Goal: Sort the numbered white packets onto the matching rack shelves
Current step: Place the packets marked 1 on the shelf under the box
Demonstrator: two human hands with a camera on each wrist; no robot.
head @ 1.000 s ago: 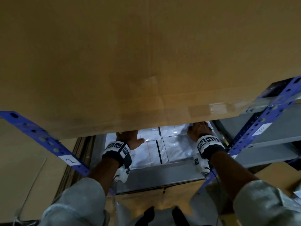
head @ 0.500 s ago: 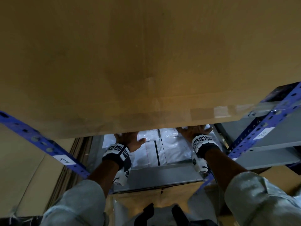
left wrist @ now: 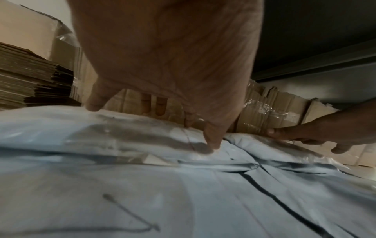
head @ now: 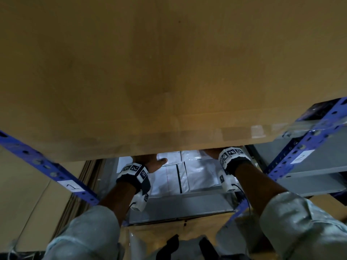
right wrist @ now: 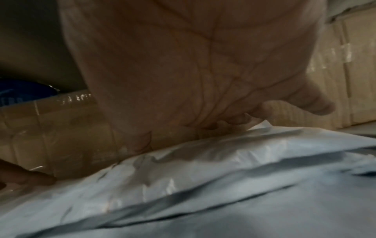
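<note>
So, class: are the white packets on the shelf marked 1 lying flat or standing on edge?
Lying flat. The white packets lie side by side on the grey shelf, broad faces up, beneath both hands.

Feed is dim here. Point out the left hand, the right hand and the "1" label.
left hand (left wrist: pixel 168 53): left wrist view, palm.
right hand (right wrist: pixel 183 64): right wrist view, palm.
"1" label (head: pixel 72 186): head view, middle of the white tag on the blue upright.

We're standing in a storeroom or warehouse. Blue steel rack uprights (head: pixel 47 170) are carrying number labels (head: pixel 73 186), and flattened cardboard (left wrist: pixel 30 77) is stacking up beside grey shelves (head: pixel 309 169).
</note>
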